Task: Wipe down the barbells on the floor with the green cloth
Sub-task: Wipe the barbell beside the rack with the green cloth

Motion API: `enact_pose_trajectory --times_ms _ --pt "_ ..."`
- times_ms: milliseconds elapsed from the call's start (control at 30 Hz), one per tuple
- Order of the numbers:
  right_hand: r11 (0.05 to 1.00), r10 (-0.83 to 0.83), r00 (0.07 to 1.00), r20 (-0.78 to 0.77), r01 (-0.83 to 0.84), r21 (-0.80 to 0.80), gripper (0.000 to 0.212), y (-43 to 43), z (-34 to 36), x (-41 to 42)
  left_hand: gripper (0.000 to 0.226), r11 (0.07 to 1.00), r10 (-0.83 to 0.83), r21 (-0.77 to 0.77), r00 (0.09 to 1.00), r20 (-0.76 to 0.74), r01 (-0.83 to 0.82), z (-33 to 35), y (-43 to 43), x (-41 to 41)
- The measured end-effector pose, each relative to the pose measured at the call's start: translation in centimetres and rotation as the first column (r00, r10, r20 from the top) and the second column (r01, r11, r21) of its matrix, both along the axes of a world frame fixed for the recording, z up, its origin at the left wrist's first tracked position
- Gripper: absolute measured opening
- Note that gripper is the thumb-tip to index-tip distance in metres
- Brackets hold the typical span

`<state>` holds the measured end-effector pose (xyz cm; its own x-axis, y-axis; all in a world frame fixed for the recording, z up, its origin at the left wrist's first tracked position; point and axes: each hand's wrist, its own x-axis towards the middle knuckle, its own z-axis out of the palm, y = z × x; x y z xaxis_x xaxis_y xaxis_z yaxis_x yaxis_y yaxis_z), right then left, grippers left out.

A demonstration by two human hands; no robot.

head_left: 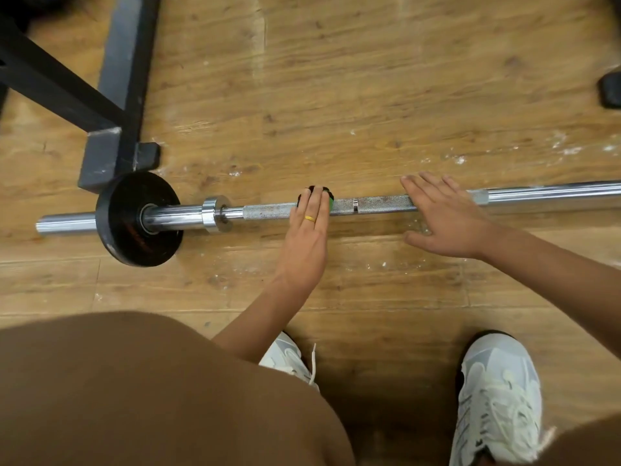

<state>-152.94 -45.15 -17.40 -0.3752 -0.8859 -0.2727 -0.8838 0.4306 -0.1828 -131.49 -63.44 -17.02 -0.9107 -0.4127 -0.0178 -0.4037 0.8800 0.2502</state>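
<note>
A chrome barbell [369,203] lies across the wooden floor, with a black weight plate [131,216] and a collar near its left end. My left hand [309,237] lies over the knurled shaft with its fingers curled round the bar and round the green cloth [331,204], of which only a small edge shows beside the fingers. My right hand [443,216] rests flat on the bar further right, fingers straight and spread, thumb on the floor.
A black steel rack base [117,95] stands on the floor at the back left, close to the plate. A dark object [610,89] sits at the right edge. My two white sneakers [497,398] are planted below the bar.
</note>
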Motion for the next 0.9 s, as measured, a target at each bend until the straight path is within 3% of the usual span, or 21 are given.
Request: enact_pose_trajectory --times_ms 67,200,400,567,800,900 --pt "1.0 0.005 1.0 0.004 -0.005 -0.007 0.1 -0.1 0.1 -0.2 0.084 1.0 -0.002 -0.008 1.0 0.01 0.002 0.1 -1.5 -0.2" --pt "0.999 -0.006 1.0 0.025 0.007 -0.036 0.097 -0.3 0.0 -0.4 0.081 0.987 0.154 0.035 0.988 -0.017 -0.154 0.3 -2.7 -0.8" --pt "0.999 -0.021 0.998 0.056 0.023 -0.042 0.096 -0.8 0.2 -0.9 0.083 1.0 -0.019 0.019 1.0 -0.023 0.02 -0.2 -0.9 -1.5" --pt "0.999 -0.02 0.998 0.061 0.023 -0.041 0.095 -1.2 0.3 -1.3 0.083 0.978 0.188 0.097 0.982 -0.018 -0.186 0.2 -2.5 -2.3" --pt "1.0 -0.018 0.998 0.058 0.019 -0.014 0.099 -1.6 0.5 -1.8 0.078 0.991 0.019 0.131 0.998 -0.057 -0.011 -0.1 0.9 -4.7" --pt "1.0 -0.028 0.997 0.068 0.028 0.004 0.101 -1.9 0.7 -1.9 0.062 0.98 -0.013 0.196 0.998 -0.065 0.026 0.1 0.5 -5.0"
